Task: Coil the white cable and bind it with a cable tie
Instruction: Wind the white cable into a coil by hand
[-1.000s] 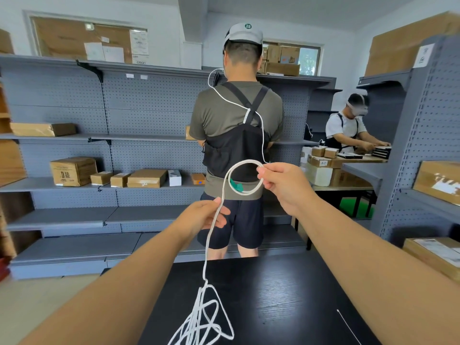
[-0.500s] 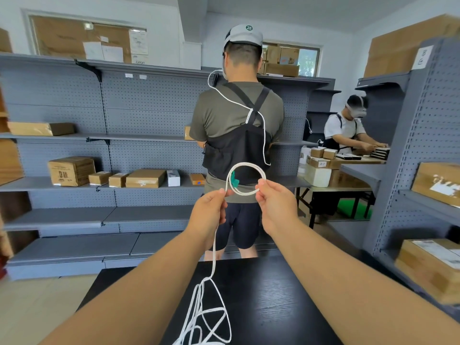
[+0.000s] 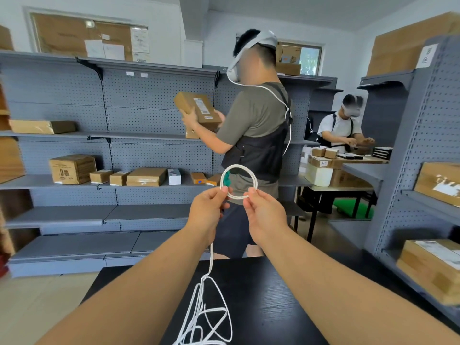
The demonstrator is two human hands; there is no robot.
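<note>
I hold a small round coil of the white cable (image 3: 251,174) up at chest height, above the far edge of the black table (image 3: 273,295). A green plug end (image 3: 226,181) sits on the coil's left side. My left hand (image 3: 207,211) pinches the coil at its lower left. My right hand (image 3: 263,212) pinches its lower right. From under my left hand the rest of the cable hangs straight down to a loose tangle (image 3: 206,317) on the table. No cable tie shows.
A person (image 3: 254,135) stands just beyond the table, holding a cardboard box (image 3: 198,110). Grey shelving (image 3: 74,180) with several boxes runs along the left and back. Another shelf unit (image 3: 423,195) stands at the right. A second person (image 3: 341,128) works at a far table.
My hands have drawn close together on the coil, and it now has two turns. The person ahead has turned left and lifted a box.
</note>
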